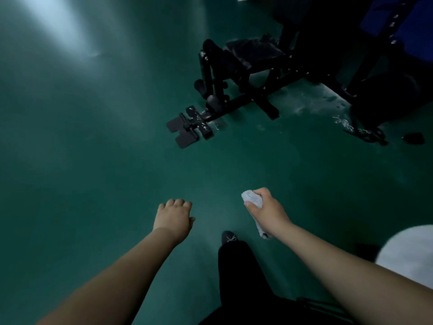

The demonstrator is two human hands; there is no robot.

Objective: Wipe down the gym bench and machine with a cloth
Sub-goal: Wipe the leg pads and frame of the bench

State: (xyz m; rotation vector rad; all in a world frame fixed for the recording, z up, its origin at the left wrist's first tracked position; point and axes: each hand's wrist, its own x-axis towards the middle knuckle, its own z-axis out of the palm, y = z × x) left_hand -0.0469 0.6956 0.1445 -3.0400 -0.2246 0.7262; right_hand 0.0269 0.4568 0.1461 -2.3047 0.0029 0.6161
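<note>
A person stands on a dark green gym floor, both bare forearms stretched forward and down. The right hand grips a rolled pale grey cloth; its fingers and thumb are curled round the roll, one end of which sticks out above the fist while the other end hangs below the wrist. The left hand holds nothing, palm down, its fingers loosely curled under so that only the knuckles show. Between the two arms a leg in black trousers reaches forward, ending in a dark shoe planted on the floor. The black gym bench stands well ahead of the hands in the upper right of the view, its padded seat raised on a dark steel frame, with foam rollers at the near end and a flat foot plate resting on the floor. Behind it rises the machine, a dark upright with a row of holes and a blue panel beside it. A chain lies on the floor to the right of the bench, near a scuffed, whitish patch of flooring. A white rounded shape at the right edge is too blurred to identify.
</note>
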